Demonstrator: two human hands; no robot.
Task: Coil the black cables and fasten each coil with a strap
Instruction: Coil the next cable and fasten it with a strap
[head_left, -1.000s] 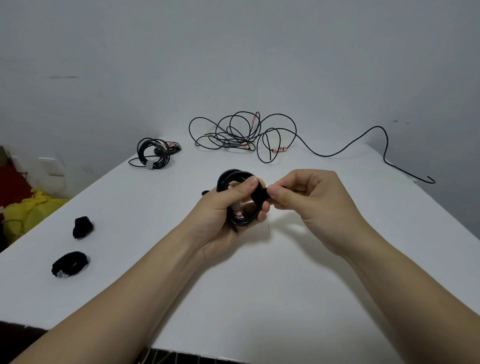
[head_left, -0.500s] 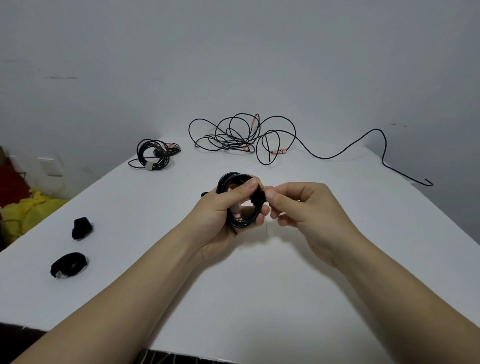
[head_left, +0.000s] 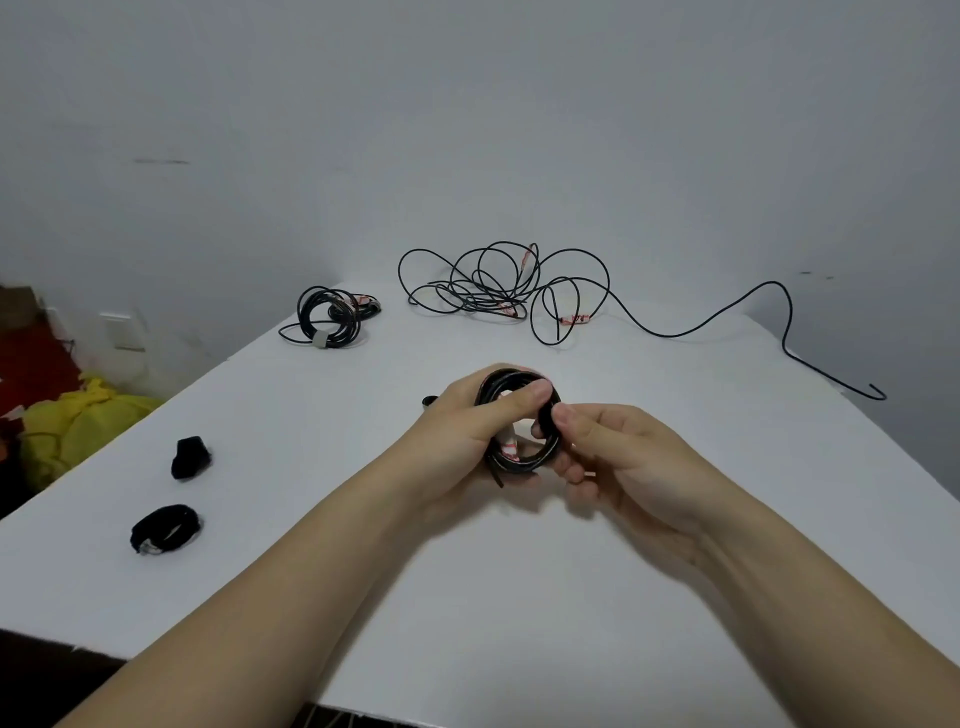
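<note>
My left hand (head_left: 467, 426) grips a small black cable coil (head_left: 524, 460) over the middle of the white table (head_left: 519, 597), its thumb laid across the coil's top. A black strap (head_left: 546, 420) wraps the coil's right side, and my right hand (head_left: 618, 457) pinches that strap between thumb and fingers. A tangled loose black cable (head_left: 498, 286) lies at the far side, one end trailing right toward the table's edge. A coiled cable with a pale strap (head_left: 330, 318) rests at the far left.
Two spare black straps lie near the left edge: a crumpled one (head_left: 190, 457) and a looped one (head_left: 165, 528). A yellow bundle (head_left: 78, 421) sits on the floor left of the table. A grey wall stands behind the table.
My right hand has moved in toward the coil, bringing the strap from pulled out to the right to lying tight against the coil's right side. My left hand keeps its hold.
</note>
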